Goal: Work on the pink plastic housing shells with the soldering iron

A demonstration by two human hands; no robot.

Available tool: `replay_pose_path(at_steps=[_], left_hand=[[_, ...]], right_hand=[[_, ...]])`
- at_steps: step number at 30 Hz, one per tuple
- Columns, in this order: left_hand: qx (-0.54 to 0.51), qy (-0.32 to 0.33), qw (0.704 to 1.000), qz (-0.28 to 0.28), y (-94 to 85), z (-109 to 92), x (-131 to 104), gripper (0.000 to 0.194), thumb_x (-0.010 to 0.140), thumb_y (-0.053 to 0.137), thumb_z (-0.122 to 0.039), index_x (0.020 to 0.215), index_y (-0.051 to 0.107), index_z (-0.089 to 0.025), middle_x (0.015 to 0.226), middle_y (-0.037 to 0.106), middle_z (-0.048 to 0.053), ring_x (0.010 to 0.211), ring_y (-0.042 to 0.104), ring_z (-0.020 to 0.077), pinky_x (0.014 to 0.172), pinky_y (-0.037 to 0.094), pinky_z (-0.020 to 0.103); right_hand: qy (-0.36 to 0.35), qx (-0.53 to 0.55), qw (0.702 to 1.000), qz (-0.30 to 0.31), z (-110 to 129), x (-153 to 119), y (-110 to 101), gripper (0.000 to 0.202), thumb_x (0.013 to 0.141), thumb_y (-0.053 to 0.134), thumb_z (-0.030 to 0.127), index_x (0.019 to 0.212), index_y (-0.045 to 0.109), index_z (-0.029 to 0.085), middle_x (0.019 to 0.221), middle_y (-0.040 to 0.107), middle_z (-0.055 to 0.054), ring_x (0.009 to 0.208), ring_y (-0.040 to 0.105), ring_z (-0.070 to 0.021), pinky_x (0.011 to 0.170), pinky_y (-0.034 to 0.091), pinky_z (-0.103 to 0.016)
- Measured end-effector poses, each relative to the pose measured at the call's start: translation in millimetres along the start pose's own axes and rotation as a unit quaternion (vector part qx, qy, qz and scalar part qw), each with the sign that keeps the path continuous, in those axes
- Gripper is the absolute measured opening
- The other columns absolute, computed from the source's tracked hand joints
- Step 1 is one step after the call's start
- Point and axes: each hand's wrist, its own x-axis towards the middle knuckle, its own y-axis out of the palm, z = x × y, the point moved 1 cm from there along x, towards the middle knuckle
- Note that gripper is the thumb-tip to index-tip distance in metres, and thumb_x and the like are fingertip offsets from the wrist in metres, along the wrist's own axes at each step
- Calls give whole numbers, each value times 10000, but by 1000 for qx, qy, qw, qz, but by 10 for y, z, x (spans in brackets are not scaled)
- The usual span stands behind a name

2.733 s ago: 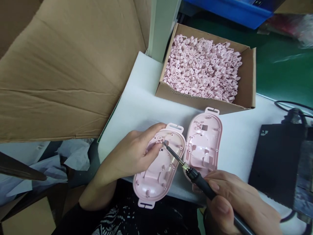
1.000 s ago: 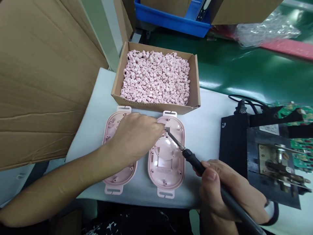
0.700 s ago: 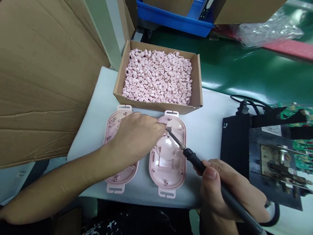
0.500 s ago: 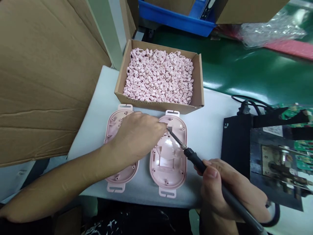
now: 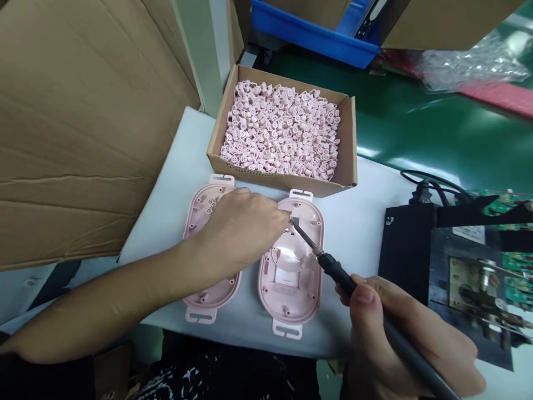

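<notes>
Two pink plastic shells lie side by side on a pale padded surface. My left hand (image 5: 250,225) reaches over the left shell (image 5: 212,297) to the upper part of the right shell (image 5: 287,305). Its fingers are closed, and whatever they pinch is hidden. In my right hand (image 5: 400,328) is a black soldering iron (image 5: 339,275), held like a pen, slanting up to the left. The iron's tip is in the upper part of the right shell, close beside my left fingertips.
Behind the shells stands a cardboard box (image 5: 352,144) of small pink parts. To the right is a black device (image 5: 406,244) with a metal fixture (image 5: 474,289), near green circuit boards (image 5: 516,283). A large cardboard sheet (image 5: 83,128) rises at left; a blue bin (image 5: 312,41) is at the back.
The whole view has shifted slightly, so the items appear a little further right. Both hands keep nearly the same pose, with the iron's tip still at the right shell.
</notes>
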Motion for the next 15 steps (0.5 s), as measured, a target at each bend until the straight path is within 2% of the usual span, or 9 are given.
replay_pose_path(at_steps=[3,5,11,13,15], left_hand=[[-4,-5,1000,10,-13,2,-1,269,990,546,-235,779,712,-220,717,669,3,660,562,197,590,206,347],[-8,-6,1000,10,-10,10,-4,265,984,548,-225,770,704,-217,723,670,6,660,559,197,593,213,351],[-30,10,999,-16,40,28,-30,234,936,560,-148,737,668,-204,714,658,7,647,542,191,596,236,363],[-35,17,999,-26,47,28,-39,228,913,563,-124,722,662,-198,696,647,11,633,532,186,595,235,364],[-32,21,999,-26,47,26,-45,215,873,558,-79,725,664,-193,693,642,15,628,528,181,593,231,361]], right_hand=[[9,-60,998,17,59,77,-88,48,897,710,191,852,724,201,710,725,51,550,640,-75,550,479,-213],[16,-103,994,32,119,158,-132,103,930,690,263,841,725,224,683,715,67,533,616,-67,540,446,-223],[60,-160,983,61,318,340,-116,315,969,618,472,778,705,237,468,554,64,434,526,-87,457,346,-273],[58,-174,981,60,275,315,-132,303,968,617,472,802,706,235,494,580,50,441,539,-105,460,361,-279],[22,-164,984,72,127,255,-238,225,964,630,423,889,720,231,594,658,22,496,590,-132,489,415,-279]])
